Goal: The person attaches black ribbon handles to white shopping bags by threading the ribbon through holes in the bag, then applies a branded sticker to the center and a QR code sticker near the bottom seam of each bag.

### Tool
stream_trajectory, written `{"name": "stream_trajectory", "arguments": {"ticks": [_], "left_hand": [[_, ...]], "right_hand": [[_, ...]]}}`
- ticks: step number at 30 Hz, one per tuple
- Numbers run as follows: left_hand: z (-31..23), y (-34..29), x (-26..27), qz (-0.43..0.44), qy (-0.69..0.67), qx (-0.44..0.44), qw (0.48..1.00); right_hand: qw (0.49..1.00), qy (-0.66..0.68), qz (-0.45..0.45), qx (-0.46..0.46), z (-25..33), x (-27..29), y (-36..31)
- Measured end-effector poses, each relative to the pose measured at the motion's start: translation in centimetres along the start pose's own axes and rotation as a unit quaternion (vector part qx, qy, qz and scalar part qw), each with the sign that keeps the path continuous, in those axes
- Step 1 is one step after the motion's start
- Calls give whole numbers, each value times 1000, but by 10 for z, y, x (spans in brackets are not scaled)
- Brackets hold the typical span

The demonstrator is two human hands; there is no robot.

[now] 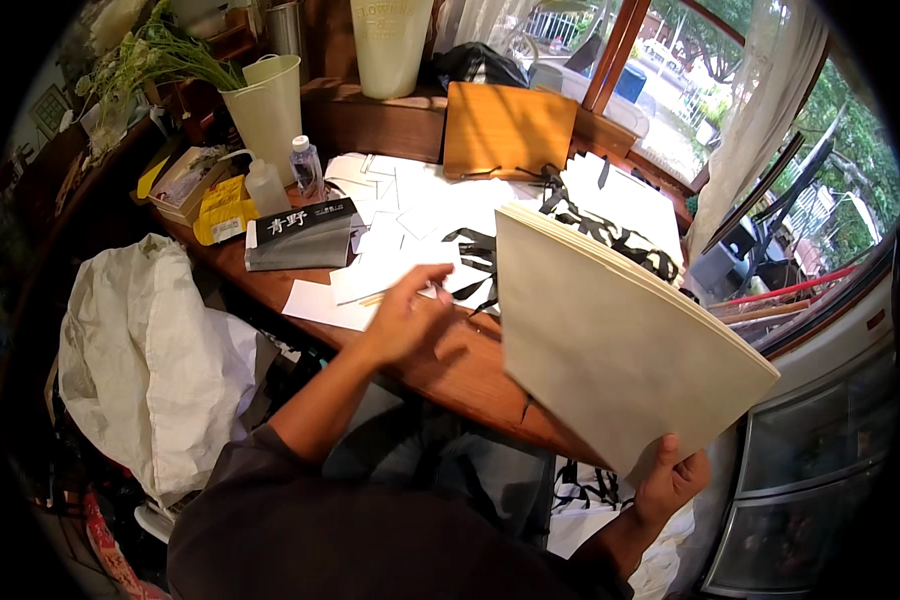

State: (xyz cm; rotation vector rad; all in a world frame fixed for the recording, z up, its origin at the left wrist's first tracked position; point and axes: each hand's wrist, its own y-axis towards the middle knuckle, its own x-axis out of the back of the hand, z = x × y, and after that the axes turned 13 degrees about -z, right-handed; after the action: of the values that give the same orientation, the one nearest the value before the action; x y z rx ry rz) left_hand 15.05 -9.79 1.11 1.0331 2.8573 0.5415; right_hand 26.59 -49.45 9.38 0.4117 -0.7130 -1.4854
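My right hand (670, 482) grips the lower corner of a thick stack of cream-coloured boards (610, 345), thumb on the near face. The stack stands tilted above the right part of the desk, its layered edges showing along the top. Over the front of the desk, my left hand (410, 315) is raised with bent fingers apart, seemingly holding nothing. It is not touching the boards. White sheets (370, 275) lie just beyond it, and black ribbon ties (475, 262) spread between it and the stack.
On the wooden desk (450, 365) are a dark grey package (300, 235), a squeeze bottle (266, 186), a clear bottle (307, 168) and a yellow packet (224, 210). An orange-brown board (508, 130) leans by the window. White cloth (155, 360) bulges at the left.
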Motion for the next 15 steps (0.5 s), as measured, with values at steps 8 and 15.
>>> {"name": "stream_trajectory", "arguments": {"ticks": [8, 15], "left_hand": [[-59, -49, -42, -9, -2, -119, 993], [-55, -54, -6, 92, -203, 29, 974]], "right_hand": [[964, 192, -96, -156, 16, -47, -26], [933, 260, -79, -236, -31, -46, -45]]}}
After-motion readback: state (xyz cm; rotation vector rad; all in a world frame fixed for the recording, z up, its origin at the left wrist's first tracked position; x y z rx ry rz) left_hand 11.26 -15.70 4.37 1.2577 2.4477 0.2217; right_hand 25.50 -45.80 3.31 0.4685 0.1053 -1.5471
